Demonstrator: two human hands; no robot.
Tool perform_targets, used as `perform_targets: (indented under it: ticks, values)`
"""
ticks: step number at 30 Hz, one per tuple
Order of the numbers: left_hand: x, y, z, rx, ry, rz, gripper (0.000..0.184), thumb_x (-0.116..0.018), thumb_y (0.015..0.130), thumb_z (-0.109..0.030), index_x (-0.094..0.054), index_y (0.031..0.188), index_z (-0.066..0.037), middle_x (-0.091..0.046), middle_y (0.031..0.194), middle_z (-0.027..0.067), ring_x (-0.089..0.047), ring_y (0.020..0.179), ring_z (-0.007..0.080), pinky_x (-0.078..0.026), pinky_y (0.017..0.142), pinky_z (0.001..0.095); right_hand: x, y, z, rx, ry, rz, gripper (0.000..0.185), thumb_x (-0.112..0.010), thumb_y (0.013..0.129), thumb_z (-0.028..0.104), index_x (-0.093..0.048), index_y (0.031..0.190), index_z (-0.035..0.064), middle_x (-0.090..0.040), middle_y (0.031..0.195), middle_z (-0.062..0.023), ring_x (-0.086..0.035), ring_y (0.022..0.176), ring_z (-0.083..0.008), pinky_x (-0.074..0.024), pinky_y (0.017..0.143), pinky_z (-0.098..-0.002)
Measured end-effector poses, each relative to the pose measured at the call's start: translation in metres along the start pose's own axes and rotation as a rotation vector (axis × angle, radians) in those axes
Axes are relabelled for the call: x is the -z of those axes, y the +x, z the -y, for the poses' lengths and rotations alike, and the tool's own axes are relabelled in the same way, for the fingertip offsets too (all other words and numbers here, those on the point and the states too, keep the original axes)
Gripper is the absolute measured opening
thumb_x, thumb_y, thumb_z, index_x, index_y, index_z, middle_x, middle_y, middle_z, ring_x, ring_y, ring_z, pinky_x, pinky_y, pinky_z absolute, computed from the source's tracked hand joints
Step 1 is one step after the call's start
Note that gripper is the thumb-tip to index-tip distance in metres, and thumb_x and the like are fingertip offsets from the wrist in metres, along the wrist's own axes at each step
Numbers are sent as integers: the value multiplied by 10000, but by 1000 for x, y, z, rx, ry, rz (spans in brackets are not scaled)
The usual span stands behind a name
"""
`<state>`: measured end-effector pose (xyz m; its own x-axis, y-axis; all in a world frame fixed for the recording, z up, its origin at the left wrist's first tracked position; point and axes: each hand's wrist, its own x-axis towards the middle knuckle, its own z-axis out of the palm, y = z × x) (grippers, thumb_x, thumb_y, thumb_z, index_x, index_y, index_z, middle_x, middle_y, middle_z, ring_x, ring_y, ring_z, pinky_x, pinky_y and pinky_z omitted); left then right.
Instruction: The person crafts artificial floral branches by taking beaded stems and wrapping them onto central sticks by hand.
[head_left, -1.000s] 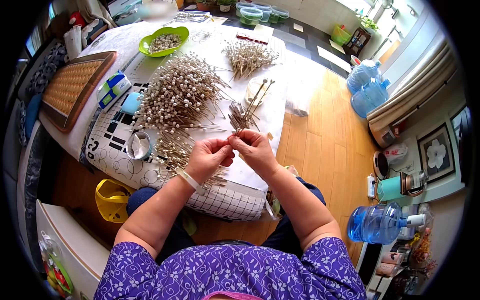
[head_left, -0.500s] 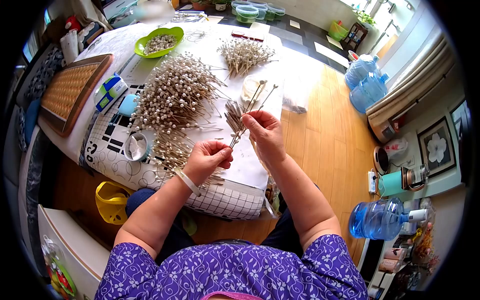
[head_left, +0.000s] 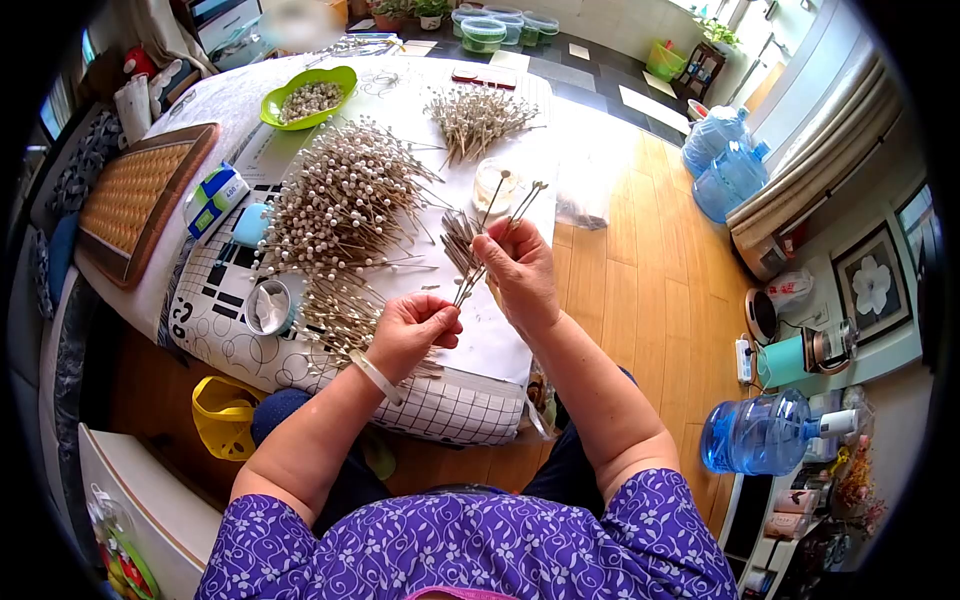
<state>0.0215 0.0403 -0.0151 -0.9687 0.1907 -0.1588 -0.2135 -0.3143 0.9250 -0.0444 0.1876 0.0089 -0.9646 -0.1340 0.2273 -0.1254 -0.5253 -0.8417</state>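
Note:
A few thin brown stems with small bud-like tips (head_left: 501, 197) stand slanted between my hands. My left hand (head_left: 412, 332) is closed, pinching their lower ends. Higher up, my right hand (head_left: 518, 272) grips the stems between thumb and fingers. Just behind my hands lies a bundle of bare brown sticks (head_left: 459, 240). A big heap of stems with white bead-like heads (head_left: 335, 205) spreads to the left, with a smaller pile of pale-tipped stems (head_left: 340, 315) beside my left hand. Another bunch of beaded stems (head_left: 480, 120) lies farther back.
On the table sit a green bowl of beads (head_left: 322, 82), a small round tub with white contents (head_left: 269, 307), a clear round container (head_left: 494, 185), a tissue pack (head_left: 216, 201) and a red phone-like object (head_left: 484, 78). Water jugs (head_left: 755, 435) stand at the right.
The stem tips have shifted: two now lie close together at the right, with one apart at the left. Both hands stay closed in nearly the same place. The view has moved slightly.

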Motion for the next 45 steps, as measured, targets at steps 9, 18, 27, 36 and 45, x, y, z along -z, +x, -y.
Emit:
perform_targets:
  ticks: [9,18,27,36,45]
  values:
    - [0,0,2,-32,74,11,89,-575,817,-88,-579,828,0,-602,712,53,-578,605,95,-505,556,215,2,0,1,-70,2,47,72,-575,819,66,-572,868,14,-587,792,-6,-525,698,-44,-436,630,-177]
    - [-5,-3,0,11,100,38,84,-566,824,-85,-567,846,-3,-601,707,55,-591,609,110,-514,570,225,-3,-1,-2,-8,25,-20,26,-559,831,78,-559,845,57,-585,762,-4,-457,587,-18,-371,535,-148]
    - [-10,-6,2,-3,85,38,91,-555,833,-99,-550,806,-11,-595,690,48,-582,587,105,-502,556,221,-6,-2,-3,-73,207,-113,32,-568,817,61,-566,847,50,-588,764,-19,-494,615,-36,-397,563,-152]
    - [-11,-7,3,-12,99,49,107,-568,826,-110,-559,820,-4,-591,679,40,-573,578,91,-494,549,207,0,1,-2,-66,250,-66,16,-562,819,55,-563,836,56,-586,772,-26,-493,617,-42,-397,560,-154]
    - [-3,-3,-2,-36,20,-2,116,-569,828,-121,-576,825,-6,-594,686,52,-570,572,112,-498,553,232,1,-6,6,-292,87,165,125,-604,801,80,-569,906,22,-543,753,22,-441,584,-7,-337,465,-153]
